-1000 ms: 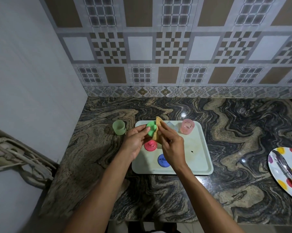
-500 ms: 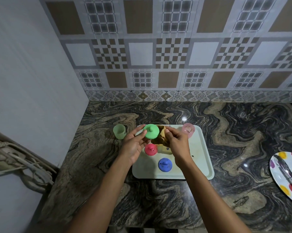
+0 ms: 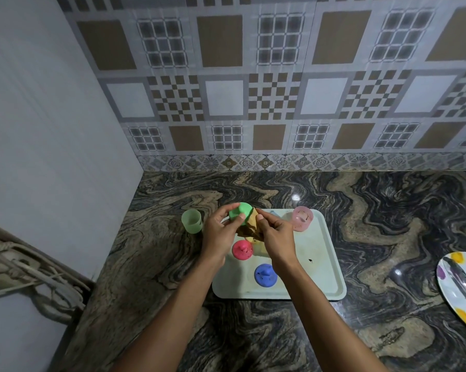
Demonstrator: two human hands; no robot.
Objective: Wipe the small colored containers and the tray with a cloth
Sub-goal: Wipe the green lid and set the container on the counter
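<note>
My left hand (image 3: 221,234) holds a green lid (image 3: 241,212) up above the far left corner of the pale tray (image 3: 325,267). My right hand (image 3: 276,237) presses a yellowish-brown cloth (image 3: 249,226) against the lid's right side. On the tray lie a pink lid (image 3: 242,249) and a blue lid (image 3: 265,275), both knob up. A translucent pink cup (image 3: 302,218) stands at the tray's far right corner. A translucent green cup (image 3: 191,220) stands on the counter left of the tray.
The marbled stone counter (image 3: 387,224) ends at a tiled back wall and a plain wall on the left. A white plate with coloured dots (image 3: 457,288), carrying metal utensils, lies at the right edge. A small dark speck (image 3: 310,260) sits on the tray.
Both hands have turned the green lid, which now shows its side instead of its flat face. The cloth has shifted to the lid's right side. The camera view has tilted up slightly.
</note>
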